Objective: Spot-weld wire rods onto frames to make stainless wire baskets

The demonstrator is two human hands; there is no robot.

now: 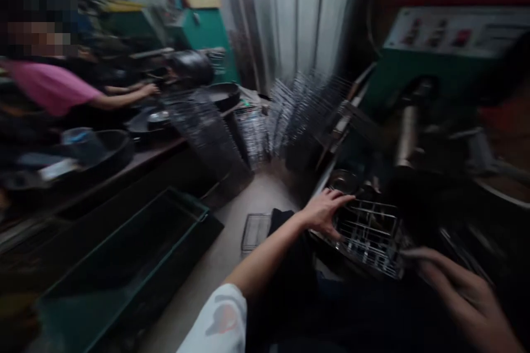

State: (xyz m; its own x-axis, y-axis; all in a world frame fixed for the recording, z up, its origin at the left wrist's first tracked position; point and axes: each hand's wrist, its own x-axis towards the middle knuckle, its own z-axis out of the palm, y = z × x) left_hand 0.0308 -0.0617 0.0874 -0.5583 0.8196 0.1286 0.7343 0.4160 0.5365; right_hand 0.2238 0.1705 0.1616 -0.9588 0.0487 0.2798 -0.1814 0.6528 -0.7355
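A shiny wire rack (370, 231) lies at a tilt over the dark work surface on the right, in front of my body. My left hand (323, 212) is at its left end, fingers spread and thumb apart, touching or very near the wires. At the rack's lower right corner is my right hand (434, 267), blurred by motion, its fingers closed together at the corner wires. What lies beneath the rack is dark and hard to make out.
Wire racks stand stacked in the middle back (298, 110). A green machine (434, 77) is on the right. A glass-sided tank (124, 265) stands lower left. One wire rack (254, 231) rests on the floor. A co-worker in a pink sleeve (58, 85) works at the left bench.
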